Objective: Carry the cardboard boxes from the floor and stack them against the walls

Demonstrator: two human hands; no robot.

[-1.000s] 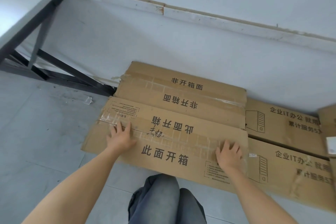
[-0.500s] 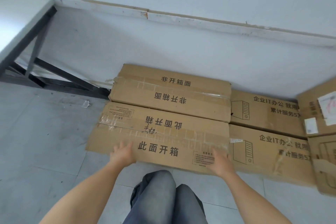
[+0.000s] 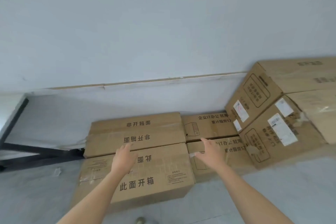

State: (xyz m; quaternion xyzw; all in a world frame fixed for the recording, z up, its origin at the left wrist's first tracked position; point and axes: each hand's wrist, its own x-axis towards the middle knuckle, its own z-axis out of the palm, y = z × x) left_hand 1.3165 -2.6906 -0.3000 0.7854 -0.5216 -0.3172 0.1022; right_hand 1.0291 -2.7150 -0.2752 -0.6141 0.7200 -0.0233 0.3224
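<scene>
A wide cardboard box (image 3: 156, 174) with black printed characters sits on the floor in front of a matching box (image 3: 138, 131) that stands against the white wall. My left hand (image 3: 125, 158) hovers over the front box's top, fingers relaxed, holding nothing. My right hand (image 3: 209, 151) is stretched out with spread fingers above the near one of two boxes (image 3: 231, 151) to the right; the far one (image 3: 209, 125) has a computer tower drawing. Whether either hand touches cardboard is unclear.
Two larger boxes are stacked at the right, the upper (image 3: 258, 92) on the lower (image 3: 272, 136), both with white labels. A black metal table frame (image 3: 36, 151) stands at the left by the wall. Grey tiled floor (image 3: 272, 196) spreads in front.
Both hands have left the front box's near edge and lifted forward. The view has risen and pulled back, bringing the stacked boxes at the right into sight.
</scene>
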